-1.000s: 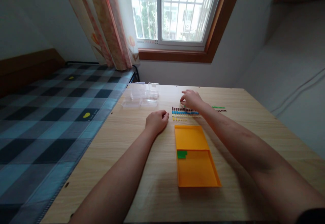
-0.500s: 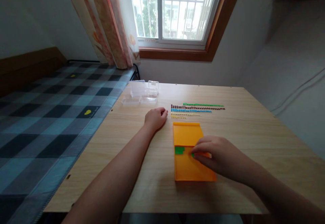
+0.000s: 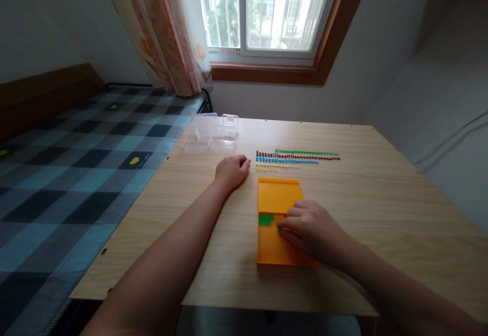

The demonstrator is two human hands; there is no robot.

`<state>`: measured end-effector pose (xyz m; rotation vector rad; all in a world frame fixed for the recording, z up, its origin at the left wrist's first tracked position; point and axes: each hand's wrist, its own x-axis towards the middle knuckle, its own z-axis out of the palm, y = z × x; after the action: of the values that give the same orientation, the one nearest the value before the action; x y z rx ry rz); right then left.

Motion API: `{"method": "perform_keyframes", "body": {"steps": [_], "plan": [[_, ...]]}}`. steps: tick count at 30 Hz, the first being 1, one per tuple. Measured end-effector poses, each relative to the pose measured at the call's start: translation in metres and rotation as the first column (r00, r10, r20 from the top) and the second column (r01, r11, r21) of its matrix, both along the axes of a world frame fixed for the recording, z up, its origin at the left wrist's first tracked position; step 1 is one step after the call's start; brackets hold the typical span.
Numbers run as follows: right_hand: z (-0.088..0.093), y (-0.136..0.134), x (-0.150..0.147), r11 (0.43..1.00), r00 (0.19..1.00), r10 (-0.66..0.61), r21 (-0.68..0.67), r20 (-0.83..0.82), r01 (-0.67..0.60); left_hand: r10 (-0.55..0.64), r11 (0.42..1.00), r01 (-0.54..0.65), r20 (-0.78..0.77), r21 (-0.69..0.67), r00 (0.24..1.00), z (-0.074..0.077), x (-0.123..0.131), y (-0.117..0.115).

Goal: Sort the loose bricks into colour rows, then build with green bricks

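Observation:
My right hand is over the near part of an orange tray, its thumb and fingers pinched on a small green piece. Just left of those fingertips, a patch of green pieces lies against the tray's dividing ridge and left wall. My left hand rests on the table, loosely curled, left of the rows of small pieces; whatever is inside its fingers, if anything, is hidden. Nearest to it are the left ends of a brown row, a blue row and a yellow row.
A green row lies behind the brown one. Clear plastic boxes with lids stand at the back left of the wooden table. A bed with a checked cover borders the table's left side; a window is beyond.
My right hand has moved left across the tray with the green piece, closer to the green patch. My left hand stays in place. The camera view has shifted slightly.

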<state>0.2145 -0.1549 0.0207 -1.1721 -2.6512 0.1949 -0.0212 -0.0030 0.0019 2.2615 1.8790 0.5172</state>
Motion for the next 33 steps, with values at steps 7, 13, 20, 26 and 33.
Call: {"method": "perform_keyframes", "body": {"steps": [7,13,20,26,33], "plan": [[0.003,0.004,0.009,0.993,0.993,0.095,0.083,-0.073,-0.088,-0.005,1.000,0.005,-0.014,0.006,1.000,-0.002,-0.002,0.001],[-0.004,0.007,0.006,0.990,0.989,0.134,0.058,-0.055,-0.130,-0.010,1.000,0.010,-0.003,0.005,1.000,-0.002,-0.001,0.001],[-0.007,0.009,0.002,0.990,0.988,0.127,0.073,-0.083,-0.121,-0.016,1.000,0.016,0.011,0.006,1.000,-0.001,0.001,0.000],[-0.005,0.009,0.004,0.991,0.987,0.121,0.073,-0.102,-0.114,-0.016,1.000,0.016,0.015,0.007,1.000,-0.002,0.000,0.000],[-0.006,0.008,0.002,0.988,0.982,0.150,0.061,-0.112,-0.144,-0.009,1.000,0.009,0.016,0.003,1.000,-0.002,0.000,0.000]]}}
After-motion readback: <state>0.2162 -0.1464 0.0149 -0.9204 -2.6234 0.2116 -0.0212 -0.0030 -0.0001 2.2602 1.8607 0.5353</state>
